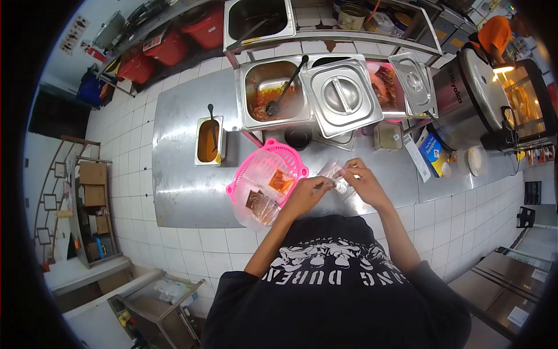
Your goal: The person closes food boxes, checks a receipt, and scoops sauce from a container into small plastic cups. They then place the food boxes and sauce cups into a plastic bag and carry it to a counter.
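Just in front of my chest, a small clear plastic bag (345,187) is held between my two hands above the steel table. My left hand (309,195) pinches its left side, and my right hand (362,179) grips it near the top right. What the bag contains, if anything, is too small to make out. Beside my left hand stands a pink plastic basket (238,172) with clear plastic in it. A packet of orange-red sauce (281,181) and a packet with dark brown contents (261,206) lie there.
Left on the steel table (180,192) is a narrow pan of brown sauce (208,142) with a ladle. Ahead are a larger pan (276,93) holding a black ladle, a lidded pan (342,96), a black bowl (298,138) and a large cooker (465,99). Another person (495,38) stands far right.
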{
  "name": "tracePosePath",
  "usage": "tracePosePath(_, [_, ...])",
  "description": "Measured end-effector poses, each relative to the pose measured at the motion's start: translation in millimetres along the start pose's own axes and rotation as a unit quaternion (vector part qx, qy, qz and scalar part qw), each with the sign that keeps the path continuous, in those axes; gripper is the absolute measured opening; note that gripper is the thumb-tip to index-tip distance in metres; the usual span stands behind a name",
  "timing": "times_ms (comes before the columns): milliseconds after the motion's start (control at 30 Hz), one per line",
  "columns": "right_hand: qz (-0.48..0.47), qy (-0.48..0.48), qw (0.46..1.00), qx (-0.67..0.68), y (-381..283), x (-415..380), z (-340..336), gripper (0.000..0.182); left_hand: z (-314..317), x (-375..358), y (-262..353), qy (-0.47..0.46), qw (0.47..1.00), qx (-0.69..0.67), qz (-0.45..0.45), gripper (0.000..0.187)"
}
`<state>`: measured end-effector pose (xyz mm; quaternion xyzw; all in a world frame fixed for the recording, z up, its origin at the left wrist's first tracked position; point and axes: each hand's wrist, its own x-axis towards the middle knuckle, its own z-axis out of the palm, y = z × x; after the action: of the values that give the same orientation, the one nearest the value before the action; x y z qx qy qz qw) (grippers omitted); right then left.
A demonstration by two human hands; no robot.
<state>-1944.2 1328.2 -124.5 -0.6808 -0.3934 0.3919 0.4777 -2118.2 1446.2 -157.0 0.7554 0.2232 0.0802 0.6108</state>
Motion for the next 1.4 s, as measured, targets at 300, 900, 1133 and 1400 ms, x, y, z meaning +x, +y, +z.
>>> tracePosePath(300, [0.043,-0.042,0.997,-0.056,-72.2,14.4,7.8,0.016,-32.1,4.5,24.3,0.099,0.984,0.149,-0.007,0.034])
tracePosePath(900, [-0.185,-0.03,0.959,-0.213,-144.1,170.5,22.3,0.028,-99.8,0.0,-10.8,0.027,0.945,-0.325,-0.032,0.023])
tracePosePath(1133, [-0.202,-0.366,0.894,-0.16,-118.6,137.2,59.7,0.029,-108.4,-14.8,-3.2,0.001,0.872,-0.487,0.055,0.058])
tracePosePath(1400, [-0.109,-0.511,0.844,-0.12,-97.7,93.6,79.4,0.036,-121.7,-4.9,15.1,-0.233,0.958,-0.169,-0.007,0.037])
